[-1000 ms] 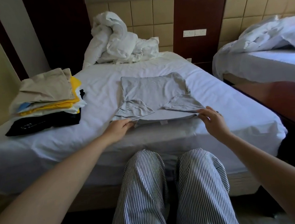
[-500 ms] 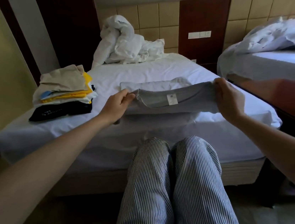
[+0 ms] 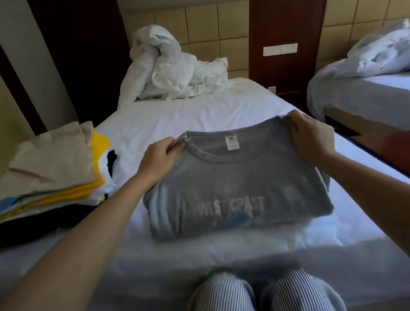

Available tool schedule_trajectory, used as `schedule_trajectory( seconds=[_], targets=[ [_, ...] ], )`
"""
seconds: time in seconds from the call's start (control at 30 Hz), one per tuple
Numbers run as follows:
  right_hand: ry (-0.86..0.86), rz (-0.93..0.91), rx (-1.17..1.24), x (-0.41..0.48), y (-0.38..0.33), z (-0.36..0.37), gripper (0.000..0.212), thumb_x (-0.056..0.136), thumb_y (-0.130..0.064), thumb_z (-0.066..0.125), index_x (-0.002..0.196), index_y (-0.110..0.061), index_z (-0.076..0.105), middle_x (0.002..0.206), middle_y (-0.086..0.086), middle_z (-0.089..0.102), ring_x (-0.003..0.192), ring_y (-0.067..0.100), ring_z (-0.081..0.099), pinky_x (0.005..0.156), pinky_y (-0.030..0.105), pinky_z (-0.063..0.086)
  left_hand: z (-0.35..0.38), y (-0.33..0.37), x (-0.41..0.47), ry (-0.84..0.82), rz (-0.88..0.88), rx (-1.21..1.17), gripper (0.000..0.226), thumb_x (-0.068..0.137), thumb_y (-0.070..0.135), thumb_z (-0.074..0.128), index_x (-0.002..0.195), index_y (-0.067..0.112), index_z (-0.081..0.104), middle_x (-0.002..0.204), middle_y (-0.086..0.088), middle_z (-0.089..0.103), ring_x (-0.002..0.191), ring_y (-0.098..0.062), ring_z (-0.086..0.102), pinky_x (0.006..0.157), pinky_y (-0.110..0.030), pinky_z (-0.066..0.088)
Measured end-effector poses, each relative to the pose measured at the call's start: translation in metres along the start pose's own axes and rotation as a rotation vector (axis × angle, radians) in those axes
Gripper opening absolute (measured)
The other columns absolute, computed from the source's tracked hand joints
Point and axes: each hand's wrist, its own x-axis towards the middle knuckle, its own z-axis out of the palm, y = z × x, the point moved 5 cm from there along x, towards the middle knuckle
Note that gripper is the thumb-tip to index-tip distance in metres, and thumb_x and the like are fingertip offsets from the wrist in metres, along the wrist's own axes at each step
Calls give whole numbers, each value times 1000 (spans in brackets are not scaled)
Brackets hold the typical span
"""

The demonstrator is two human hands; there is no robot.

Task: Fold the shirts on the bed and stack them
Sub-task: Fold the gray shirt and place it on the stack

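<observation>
Both hands, left (image 3: 159, 158) and right (image 3: 308, 135), pinch the grey shirt (image 3: 236, 190) at its shoulders; lay it flat, edges aligned, before moving to the stack (image 3: 47, 180).

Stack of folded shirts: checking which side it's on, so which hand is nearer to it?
Left. The left hand grips the grey shirt at the corner beside the stack of folded shirts; the right hand grips the opposite corner, with the shirt between it and the stack.
</observation>
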Motion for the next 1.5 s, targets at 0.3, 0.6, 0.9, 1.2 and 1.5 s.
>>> schedule_trajectory(
  seconds=[0.3, 0.6, 0.9, 1.2, 1.5],
  targets=[
    [-107, 102, 15, 99, 33, 155, 35, 100, -37, 36, 84, -14, 57, 90, 8, 66, 86, 29, 58, 55, 31, 25, 48, -84, 128, 82, -111, 151, 53, 86, 40, 64, 55, 13, 31, 51, -1, 31, 49, -15, 33, 50, -31, 20],
    [-410, 121, -63, 114, 74, 306, 40, 99, -43, 33, 94, -14, 60, 100, 12, 66, 93, 32, 58, 64, 32, 34, 142, -170, 181, -6, -268, 425, 46, 84, 53, 59, 63, 13, 51, 76, -9, 63, 84, -30, 62, 64, -31, 39],
    [-391, 164, 6, 104, 88, 330, 34, 94, -50, 41, 94, -22, 59, 93, 5, 67, 86, 29, 59, 63, 31, 35, 151, -207, 175, -65, -389, 144, 49, 76, 55, 64, 72, 7, 60, 65, 0, 57, 68, -18, 56, 56, -29, 35],
    [-363, 224, 24, 103, 88, 326, 32, 94, -45, 44, 90, -18, 60, 85, 4, 65, 73, 20, 49, 62, 30, 34, 129, -225, 160, -77, -481, 14, 35, 92, 37, 55, 67, 15, 42, 64, -1, 41, 62, -18, 41, 58, -30, 28],
    [-224, 235, 31, 71, 69, 274, 30, 95, -22, 44, 120, -14, 59, 128, 7, 58, 122, 27, 45, 101, 36, 23, 100, -208, 108, 329, -525, -204, 16, 92, 25, 56, 89, 9, 57, 89, -7, 62, 86, -27, 57, 71, -30, 37]
  ],
)
